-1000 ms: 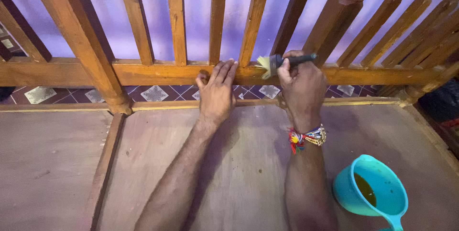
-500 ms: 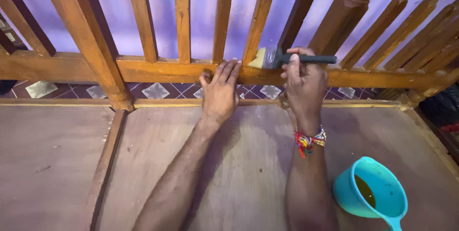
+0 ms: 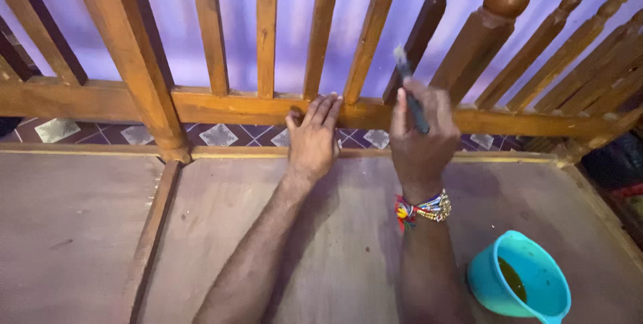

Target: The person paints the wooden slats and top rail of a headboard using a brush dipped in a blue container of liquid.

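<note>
Paintbrush (image 3: 410, 89) in right hand (image 3: 418, 136)

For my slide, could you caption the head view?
Right hand holds paintbrush at wooden railing; left hand rests on it.

The brush (image 3: 410, 89) is motion-blurred; the teal scoop (image 3: 519, 277) handle is cut off.

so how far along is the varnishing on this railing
Done: the lower rail and nearby spindles look glossy amber, apparently coated. In hand: the right hand holds a brush up against a spindle, while the left hand rests on the rail. Left: unclear; the turquoise cup holds liquid.
</note>
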